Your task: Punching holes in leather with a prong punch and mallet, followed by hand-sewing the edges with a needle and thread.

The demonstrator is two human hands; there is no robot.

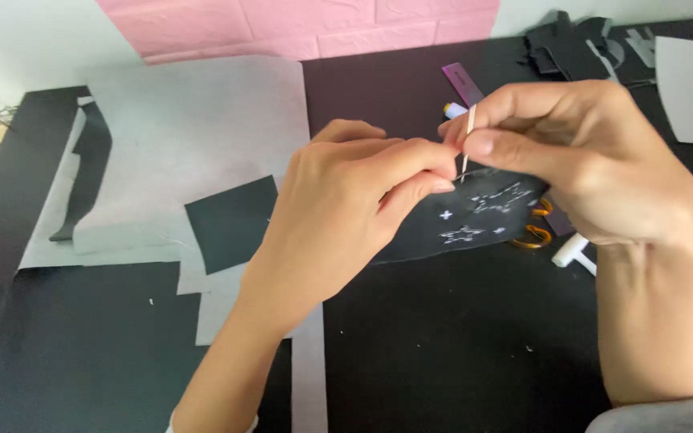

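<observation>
Head-camera view of hand embroidery on a black tabletop (pixel 459 345). The left hand (pixel 338 212) is closed in a pinch on the upper edge of a piece of black fabric (pixel 475 220), which lies at the centre of the view, just right of that hand. The right hand (pixel 587 160), at 2 o'clock from the left, pinches a thin pale needle-like tool (pixel 468 136) between thumb and forefinger, its tip meeting the fabric edge. White stitched stars and small crosses already cover part of the fabric; the rest of its surface shows bare, so the work appears partly done. At 9 o'clock lie sheets of pale paper (pixel 194 120) and a dark square cut-out (pixel 230 220); orange scissor handles (pixel 532 232) show at 4 o'clock from the fabric; further dark cut pieces (pixel 571 44) sit at 1 o'clock.
</observation>
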